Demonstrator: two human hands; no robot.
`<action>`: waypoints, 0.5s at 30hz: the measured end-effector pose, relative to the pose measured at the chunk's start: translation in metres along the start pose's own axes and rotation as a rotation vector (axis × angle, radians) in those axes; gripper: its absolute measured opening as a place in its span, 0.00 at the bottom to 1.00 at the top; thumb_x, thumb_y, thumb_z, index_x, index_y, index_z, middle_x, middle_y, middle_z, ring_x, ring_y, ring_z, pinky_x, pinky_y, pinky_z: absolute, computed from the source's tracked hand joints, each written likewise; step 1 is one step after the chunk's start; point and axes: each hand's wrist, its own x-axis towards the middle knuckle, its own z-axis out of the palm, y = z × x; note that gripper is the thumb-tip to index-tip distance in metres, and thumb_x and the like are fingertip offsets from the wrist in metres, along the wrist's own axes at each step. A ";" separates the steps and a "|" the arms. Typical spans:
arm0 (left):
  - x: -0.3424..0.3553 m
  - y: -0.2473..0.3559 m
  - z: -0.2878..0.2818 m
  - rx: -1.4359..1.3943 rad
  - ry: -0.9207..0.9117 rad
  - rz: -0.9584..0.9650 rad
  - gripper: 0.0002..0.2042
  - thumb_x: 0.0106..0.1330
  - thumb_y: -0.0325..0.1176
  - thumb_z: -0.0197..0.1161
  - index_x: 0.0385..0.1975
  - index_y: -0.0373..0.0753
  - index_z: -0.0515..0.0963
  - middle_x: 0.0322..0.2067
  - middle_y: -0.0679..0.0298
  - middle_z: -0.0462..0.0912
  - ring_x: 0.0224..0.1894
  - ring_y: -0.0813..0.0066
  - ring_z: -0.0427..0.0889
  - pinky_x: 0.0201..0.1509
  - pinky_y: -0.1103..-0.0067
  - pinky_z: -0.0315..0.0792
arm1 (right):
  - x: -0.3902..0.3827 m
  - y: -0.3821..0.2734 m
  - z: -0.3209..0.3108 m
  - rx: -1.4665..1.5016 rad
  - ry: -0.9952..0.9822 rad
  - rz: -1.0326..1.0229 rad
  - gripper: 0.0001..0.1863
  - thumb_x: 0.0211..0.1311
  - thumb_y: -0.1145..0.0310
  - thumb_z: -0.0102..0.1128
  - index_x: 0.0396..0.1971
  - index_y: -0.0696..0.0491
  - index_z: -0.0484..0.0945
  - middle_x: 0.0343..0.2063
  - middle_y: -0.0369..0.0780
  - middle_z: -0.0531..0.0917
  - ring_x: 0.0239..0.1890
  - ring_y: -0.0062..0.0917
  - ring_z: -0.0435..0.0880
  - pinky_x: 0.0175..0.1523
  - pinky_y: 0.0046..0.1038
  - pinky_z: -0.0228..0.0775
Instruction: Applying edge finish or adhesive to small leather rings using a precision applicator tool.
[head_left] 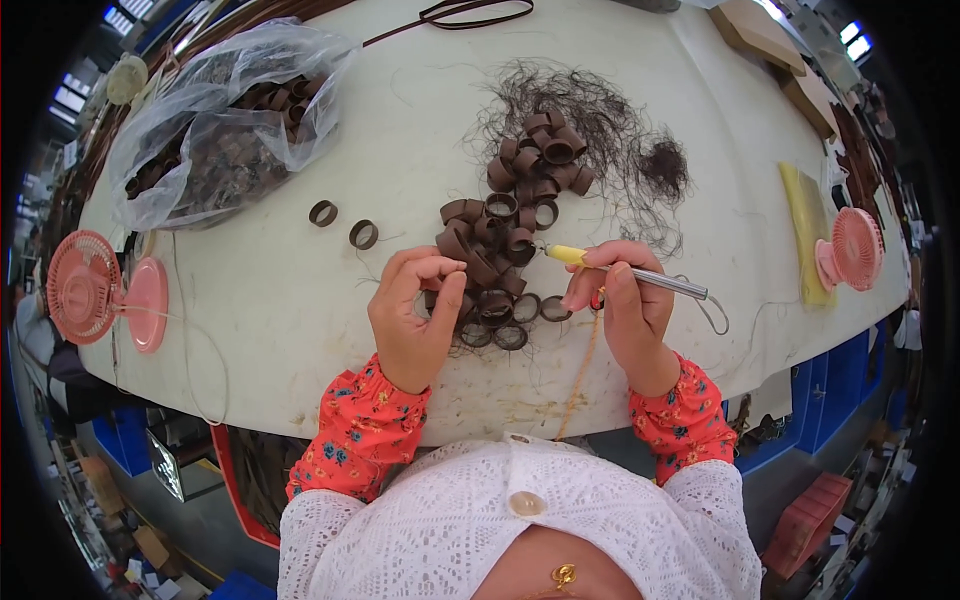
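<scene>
My left hand (408, 310) hovers at the left edge of a pile of brown rings (485, 235), thumb and fingertips curled close together; whatever they may pinch is too small to make out. My right hand (630, 310) grips a thin metal tool (666, 281) with a yellow section and a fine tip at the pile's right side. A small red object with an orange cord (583, 365) hangs below that hand. Loose dark hair-like strands (620, 150) lie behind and right of the pile. Two single rings (364, 234) sit apart to the left.
A clear bag of rings (230, 150) lies back left. Pink fans (80, 285) (856, 249) stand at both sides of the curved-looking table (220, 370), the right one by a yellow packet (802, 225). Cardboard pieces (760, 40) are back right; blue bins (835, 390) are below the edge.
</scene>
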 end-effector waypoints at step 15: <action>0.003 0.003 0.003 0.544 -0.382 0.351 0.14 0.47 0.32 0.68 0.35 0.46 0.77 0.33 0.67 0.73 0.37 0.68 0.71 0.42 0.71 0.61 | 0.002 -0.004 0.002 -0.052 0.046 0.078 0.13 0.72 0.65 0.36 0.41 0.59 0.68 0.19 0.39 0.76 0.26 0.21 0.77 0.43 0.27 0.71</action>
